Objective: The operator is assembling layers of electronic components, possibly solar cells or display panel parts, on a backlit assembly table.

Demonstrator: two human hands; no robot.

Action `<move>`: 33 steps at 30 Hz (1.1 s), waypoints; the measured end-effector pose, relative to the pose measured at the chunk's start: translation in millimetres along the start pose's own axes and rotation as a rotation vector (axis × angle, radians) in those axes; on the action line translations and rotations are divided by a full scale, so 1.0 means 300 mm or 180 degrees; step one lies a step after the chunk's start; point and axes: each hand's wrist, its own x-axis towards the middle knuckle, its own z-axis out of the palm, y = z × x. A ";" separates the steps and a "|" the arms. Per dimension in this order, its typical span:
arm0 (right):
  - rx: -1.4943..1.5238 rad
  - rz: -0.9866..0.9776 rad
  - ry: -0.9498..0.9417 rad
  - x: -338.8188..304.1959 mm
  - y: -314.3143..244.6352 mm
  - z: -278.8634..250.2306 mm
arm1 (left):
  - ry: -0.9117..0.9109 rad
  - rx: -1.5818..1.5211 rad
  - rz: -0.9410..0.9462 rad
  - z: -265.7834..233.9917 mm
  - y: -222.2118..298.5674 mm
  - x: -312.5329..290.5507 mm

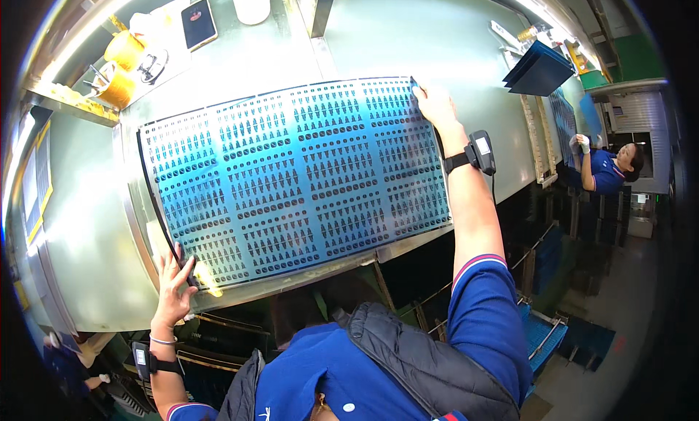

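The panel gleams bright blue, paling toward the lower left, patterned in repeating blocks of small dark spikes and dots. The worktop is pale greenish white. I see yellow-orange spools, a white cup, a quilted black vest and a blue shirt, its sleeve striped red and white; the distant sheets look navy, perhaps.

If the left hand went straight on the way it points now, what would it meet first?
Most likely the blue patterned sheet: the left hand is at its near-left corner, pointing roughly along its left edge, though depth and exact contact are unclear.
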 end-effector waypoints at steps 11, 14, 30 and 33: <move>0.0205 -0.0025 -0.0119 0.034 0.026 0.021 | -0.0148 -0.0040 -0.0068 -0.009 -0.004 0.002; 0.0257 0.0096 -0.0243 0.037 0.041 0.024 | -0.0169 0.0000 -0.0098 -0.012 0.005 0.006; -0.0629 -0.0626 0.1124 -0.047 0.023 0.164 | -0.0184 0.1637 -0.0557 0.017 0.107 -0.022; -0.0678 -0.0552 0.1193 -0.049 0.019 0.193 | 0.0142 0.1259 -0.0129 0.021 0.245 0.147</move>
